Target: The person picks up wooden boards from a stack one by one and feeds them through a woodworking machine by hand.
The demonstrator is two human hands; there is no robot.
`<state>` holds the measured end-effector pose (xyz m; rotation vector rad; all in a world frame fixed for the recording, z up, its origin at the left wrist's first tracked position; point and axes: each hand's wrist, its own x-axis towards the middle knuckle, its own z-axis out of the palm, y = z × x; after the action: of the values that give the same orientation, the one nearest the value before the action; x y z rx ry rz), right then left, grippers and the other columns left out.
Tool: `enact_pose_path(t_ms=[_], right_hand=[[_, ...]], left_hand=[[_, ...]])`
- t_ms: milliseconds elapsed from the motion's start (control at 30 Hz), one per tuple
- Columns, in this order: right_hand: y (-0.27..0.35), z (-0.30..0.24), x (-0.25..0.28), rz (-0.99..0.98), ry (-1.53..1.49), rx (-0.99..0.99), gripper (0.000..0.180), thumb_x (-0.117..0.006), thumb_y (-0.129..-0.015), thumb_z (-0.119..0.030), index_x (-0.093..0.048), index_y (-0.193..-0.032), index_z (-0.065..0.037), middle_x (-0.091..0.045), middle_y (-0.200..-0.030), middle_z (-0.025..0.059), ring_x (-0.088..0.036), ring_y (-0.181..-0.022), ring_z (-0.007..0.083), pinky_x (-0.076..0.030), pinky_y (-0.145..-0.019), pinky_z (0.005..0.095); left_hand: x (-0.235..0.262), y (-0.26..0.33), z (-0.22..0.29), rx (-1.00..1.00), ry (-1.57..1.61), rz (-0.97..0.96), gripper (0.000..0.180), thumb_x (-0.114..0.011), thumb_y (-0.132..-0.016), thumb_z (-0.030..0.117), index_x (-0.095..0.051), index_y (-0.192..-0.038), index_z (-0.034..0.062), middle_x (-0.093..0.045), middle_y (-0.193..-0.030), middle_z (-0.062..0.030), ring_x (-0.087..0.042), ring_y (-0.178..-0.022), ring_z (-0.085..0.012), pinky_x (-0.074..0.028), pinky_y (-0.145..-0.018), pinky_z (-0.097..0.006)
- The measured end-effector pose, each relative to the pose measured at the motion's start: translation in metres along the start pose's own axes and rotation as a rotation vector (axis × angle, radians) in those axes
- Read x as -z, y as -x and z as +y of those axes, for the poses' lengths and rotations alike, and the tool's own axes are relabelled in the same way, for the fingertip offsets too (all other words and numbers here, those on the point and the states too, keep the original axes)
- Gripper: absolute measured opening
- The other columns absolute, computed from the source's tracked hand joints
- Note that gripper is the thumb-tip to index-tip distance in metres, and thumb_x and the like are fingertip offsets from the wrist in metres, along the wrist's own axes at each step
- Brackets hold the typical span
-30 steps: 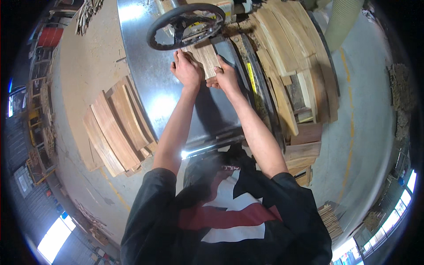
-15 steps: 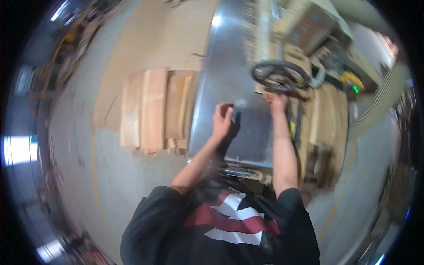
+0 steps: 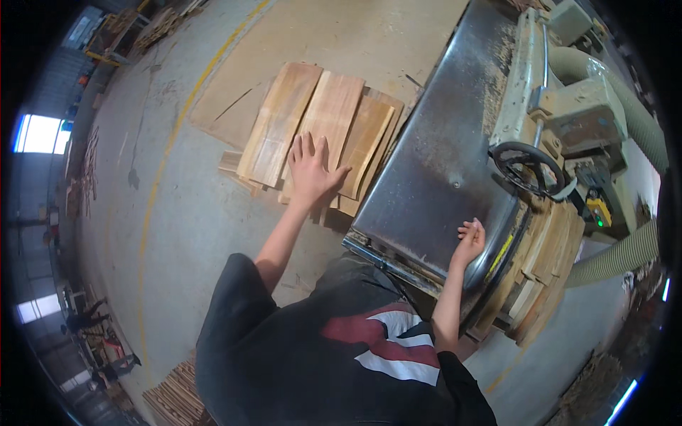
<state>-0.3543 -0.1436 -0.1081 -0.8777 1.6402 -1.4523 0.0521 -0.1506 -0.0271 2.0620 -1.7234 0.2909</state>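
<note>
Boards (image 3: 337,99) lie piled at left, none lifted, the left hand (image 3: 312,179) splayed over them, contact unclear; the empty right hand (image 3: 470,243), loosely curled, is above the near table (image 3: 426,160); planks (image 3: 545,245) already lie stacked right.

- woodworking shop, pretty clearly
- big machine (image 3: 586,121) with a metal table (image 3: 426,167), black handwheel (image 3: 529,169), sawdust (image 3: 500,74) on top
- boards (image 3: 334,106) piled on both sides
- fat ribbed hose (image 3: 614,252)
- yellow-lined floor (image 3: 202,184), factory style
</note>
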Motion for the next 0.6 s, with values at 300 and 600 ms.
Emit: enact_pose_path(t_ms=[300, 600], right_hand=[[0.033, -0.035, 0.000, -0.242, -0.017, -0.226, 0.036, -0.051, -0.103, -0.029, -0.060, -0.126, -0.003, -0.069, -0.089, 0.0070, -0.061, -0.068, 0.0088, -0.046, -0.058, 0.0205], [0.135, -0.054, 0.053, -0.834, 0.213, -0.409, 0.062, -0.041, -0.104, -0.038, -0.013, -0.157, -0.021, -0.064, -0.075, 0.0109, -0.062, -0.057, 0.0138, -0.050, -0.053, 0.0261]], left_hand=[[-0.001, 0.026, 0.126, 0.367, 0.573, -0.244, 0.057, -0.083, -0.065, 0.033, -0.068, -0.117, 0.0146, -0.043, -0.143, -0.0174, -0.037, -0.131, -0.0386, -0.034, -0.108, -0.050], [-0.003, 0.100, 0.209, 0.121, 0.452, -0.381, 0.051, -0.084, -0.067, 0.034, -0.071, -0.111, 0.0127, -0.040, -0.144, -0.0202, -0.036, -0.131, -0.0400, -0.034, -0.106, -0.051]])
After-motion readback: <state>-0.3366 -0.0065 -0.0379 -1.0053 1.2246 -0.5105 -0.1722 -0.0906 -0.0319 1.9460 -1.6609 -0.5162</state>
